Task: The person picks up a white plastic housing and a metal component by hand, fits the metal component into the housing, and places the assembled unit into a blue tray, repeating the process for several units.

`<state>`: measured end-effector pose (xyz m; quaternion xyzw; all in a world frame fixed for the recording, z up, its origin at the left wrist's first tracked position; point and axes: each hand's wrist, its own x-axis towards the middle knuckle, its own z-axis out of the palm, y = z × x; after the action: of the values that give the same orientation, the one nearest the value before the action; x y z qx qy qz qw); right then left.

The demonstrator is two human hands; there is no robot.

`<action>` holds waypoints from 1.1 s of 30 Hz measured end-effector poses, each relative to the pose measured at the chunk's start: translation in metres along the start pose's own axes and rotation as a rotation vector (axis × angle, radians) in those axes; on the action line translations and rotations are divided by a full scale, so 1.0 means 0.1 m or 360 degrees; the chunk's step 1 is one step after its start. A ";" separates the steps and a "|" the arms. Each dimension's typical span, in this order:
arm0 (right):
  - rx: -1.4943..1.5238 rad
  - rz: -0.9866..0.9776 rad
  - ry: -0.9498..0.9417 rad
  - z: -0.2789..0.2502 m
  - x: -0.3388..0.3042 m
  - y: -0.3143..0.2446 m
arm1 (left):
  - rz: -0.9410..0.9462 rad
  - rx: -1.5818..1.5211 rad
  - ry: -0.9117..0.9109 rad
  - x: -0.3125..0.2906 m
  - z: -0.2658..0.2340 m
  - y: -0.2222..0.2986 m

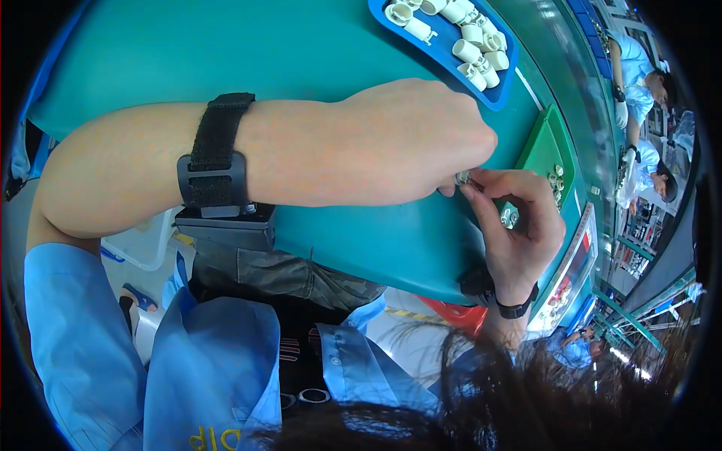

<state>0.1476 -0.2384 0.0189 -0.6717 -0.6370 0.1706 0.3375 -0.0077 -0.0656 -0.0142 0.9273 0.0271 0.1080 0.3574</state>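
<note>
My left hand (421,135) reaches across from the left with its back turned up, which hides most of its fingers. At its fingertips is a small whitish, shiny part (462,177), too small to name. The thumb and forefinger of my right hand (532,218) pinch that part from the other side, so the two hands meet there. A second small silvery-white piece (510,216) shows within the curl of my right hand; whether it is held or lies behind the fingers I cannot tell.
Beyond my hands, a blue tray (444,43) holds several white cylindrical plastic parts. A green tray (538,143) with small pieces stands to the right on the green tabletop (188,52). A framed panel (565,282) lies nearer. Co-workers (639,83) sit at the far right.
</note>
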 end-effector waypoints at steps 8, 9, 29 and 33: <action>0.0189 0.0089 0.0112 -0.16 0.00 0.04 | -0.0191 -0.0517 -0.0107 0.06 -0.10 0.00; 0.0054 -0.0083 0.0136 -0.21 -0.04 0.06 | -0.0238 -0.0657 -0.0125 0.05 -0.11 0.00; -0.0141 -0.0492 0.0138 -0.18 -0.02 -0.05 | -0.0284 -0.1193 -0.0379 0.08 -0.15 0.07; 0.0207 -0.0238 0.0154 -0.18 -0.04 -0.03 | -0.0357 -0.1183 -0.0307 0.07 -0.13 0.11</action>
<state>0.1569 -0.2466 0.0331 -0.6065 -0.6559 0.1533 0.4224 -0.0042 -0.0644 0.0034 0.7320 0.0536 -0.0168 0.6789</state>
